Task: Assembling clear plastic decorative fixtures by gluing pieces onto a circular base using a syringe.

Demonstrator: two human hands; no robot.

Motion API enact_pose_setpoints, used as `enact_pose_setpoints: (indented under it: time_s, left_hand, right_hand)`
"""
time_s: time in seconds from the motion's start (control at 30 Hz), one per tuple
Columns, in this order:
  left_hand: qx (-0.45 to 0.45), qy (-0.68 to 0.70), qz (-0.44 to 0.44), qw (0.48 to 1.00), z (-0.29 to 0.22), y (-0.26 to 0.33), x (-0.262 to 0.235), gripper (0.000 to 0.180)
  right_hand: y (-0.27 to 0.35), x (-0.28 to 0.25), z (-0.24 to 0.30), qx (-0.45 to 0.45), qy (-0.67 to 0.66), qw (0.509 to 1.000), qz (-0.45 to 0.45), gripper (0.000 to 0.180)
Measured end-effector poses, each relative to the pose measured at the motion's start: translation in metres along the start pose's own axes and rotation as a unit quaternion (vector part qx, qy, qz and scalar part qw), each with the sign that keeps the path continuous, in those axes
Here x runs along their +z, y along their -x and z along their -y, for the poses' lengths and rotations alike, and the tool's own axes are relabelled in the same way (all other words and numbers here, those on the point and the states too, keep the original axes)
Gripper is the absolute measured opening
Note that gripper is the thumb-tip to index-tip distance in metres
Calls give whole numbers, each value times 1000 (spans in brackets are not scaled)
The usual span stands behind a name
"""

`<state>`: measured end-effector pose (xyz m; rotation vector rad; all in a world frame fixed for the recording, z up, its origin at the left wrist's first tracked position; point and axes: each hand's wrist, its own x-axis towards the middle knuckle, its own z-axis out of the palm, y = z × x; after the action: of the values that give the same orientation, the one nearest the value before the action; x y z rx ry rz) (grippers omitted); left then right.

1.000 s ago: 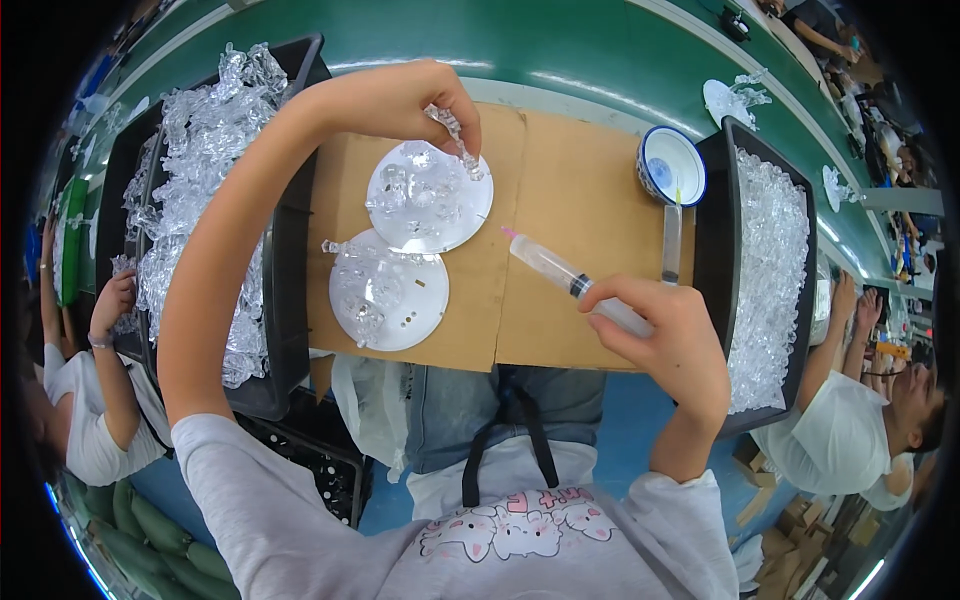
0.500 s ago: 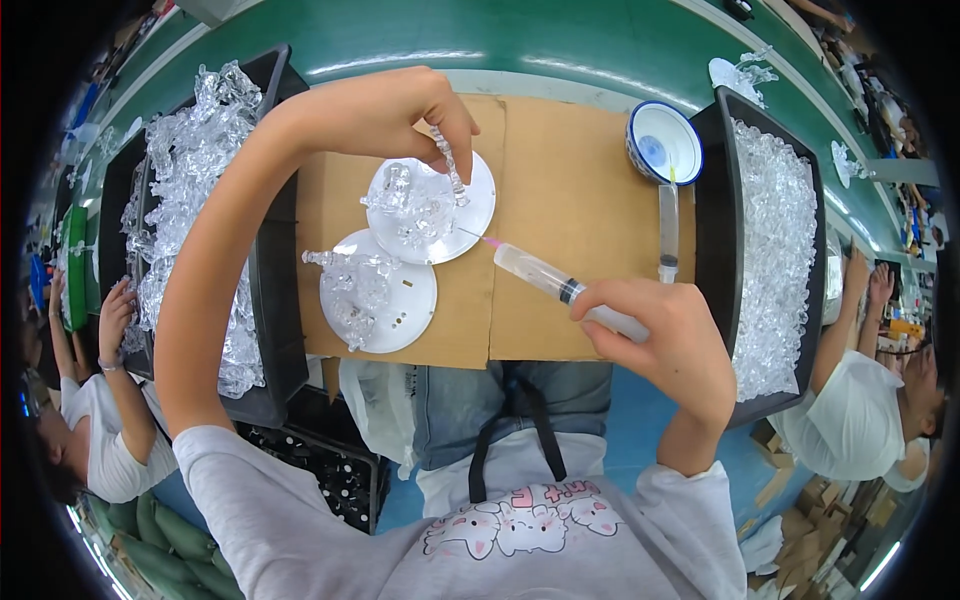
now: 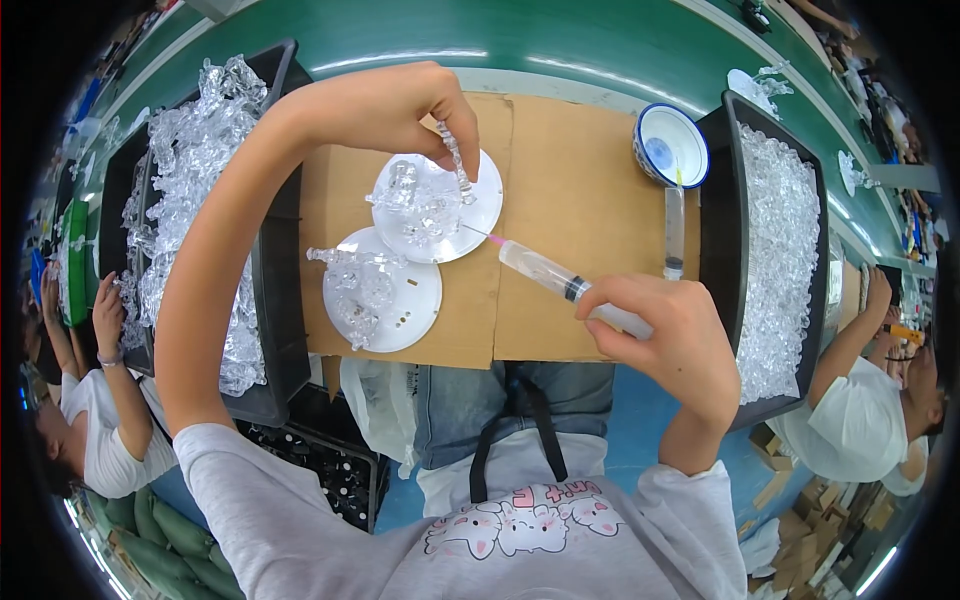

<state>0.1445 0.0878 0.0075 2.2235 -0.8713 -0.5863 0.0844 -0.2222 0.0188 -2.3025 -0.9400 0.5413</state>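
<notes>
My left hand (image 3: 440,118) pinches a clear, ridged plastic stick (image 3: 456,163) from above, over a round white disc (image 3: 487,190). Other clear plastic pieces (image 3: 404,190) stand on that disc. My right hand (image 3: 672,338) is closed round a clear syringe (image 3: 545,272) with a pink tip. Its thin needle points up and left, reaching over the disc's lower right edge near the stick's lower end. Closer to me, a second white disc (image 3: 418,318) carries more clear pieces (image 3: 362,285), and it adjoins the first disc.
Brown cardboard (image 3: 560,160) covers the work surface. Black bins of clear plastic parts flank it, one left (image 3: 275,300) and one right (image 3: 722,260). A blue-rimmed bowl (image 3: 672,128) stands at the far right, with another syringe (image 3: 674,225) leaning from it. Co-workers sit at both sides.
The view has shifted slightly. Both hands keep their grips, and the needle stays by the disc's lower right edge, with little visible movement.
</notes>
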Motion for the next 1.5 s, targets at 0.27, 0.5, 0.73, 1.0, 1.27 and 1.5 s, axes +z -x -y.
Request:
enact_pose_setpoints:
  time_s: [0.27, 0.5, 0.73, 1.0, 1.27, 1.5]
  left_hand:
    - [3, 8, 5, 1000, 2, 1, -3, 16]
    - [8, 10, 6, 1000, 4, 2, -1, 16]
    - [0, 8, 10, 1000, 0, 0, -2, 16]
    - [9, 20, 3, 1000, 2, 0, -2, 17]
    - [-72, -40, -91, 993, 7, -4, -3, 20]
    - [-57, -68, -174, 981, 18, -4, 3, 29]
  right_hand:
    - [0, 0, 1, 3, -11, 1000, -2, 12]
    - [-4, -3, 5, 6, 27, 1000, 3, 12]
    - [-6, -4, 8, -1, 51, 999, 0, 11]
    - [-7, -6, 10, -7, 50, 999, 1, 11]
    - [15, -3, -10, 98, -107, 983, -113, 13]
    - [20, 18, -10, 96, -135, 978, -125, 14]
